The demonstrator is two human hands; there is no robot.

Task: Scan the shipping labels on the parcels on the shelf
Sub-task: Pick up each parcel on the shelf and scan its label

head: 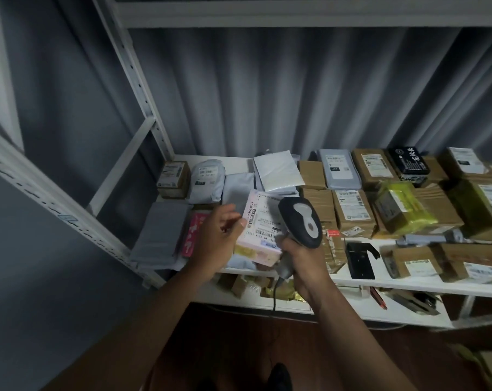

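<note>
Left hand (pixel 217 235): fingers curled at the left edge of a pale pink parcel (pixel 260 231), gripping it tilted above the front of the white shelf (pixel 408 287). Shipping label (pixel 263 217) on the parcel's upper face, barcode facing up, just beside the left fingertips. Right hand (pixel 302 259): clamped around the grip of a grey and black handheld scanner (pixel 302 218), head directly over the right part of the label, cable (pixel 274 294) hanging below the hand. On the shelf behind: grey poly mailers (pixel 206 180) at left, a pink packet (pixel 192 234) at the front left, brown cardboard boxes (pixel 350 211) with white labels at right, a yellow-green wrapped parcel (pixel 402 208) on top of them. Black bracket (pixel 360 259) flat on the shelf near the front edge.
</note>
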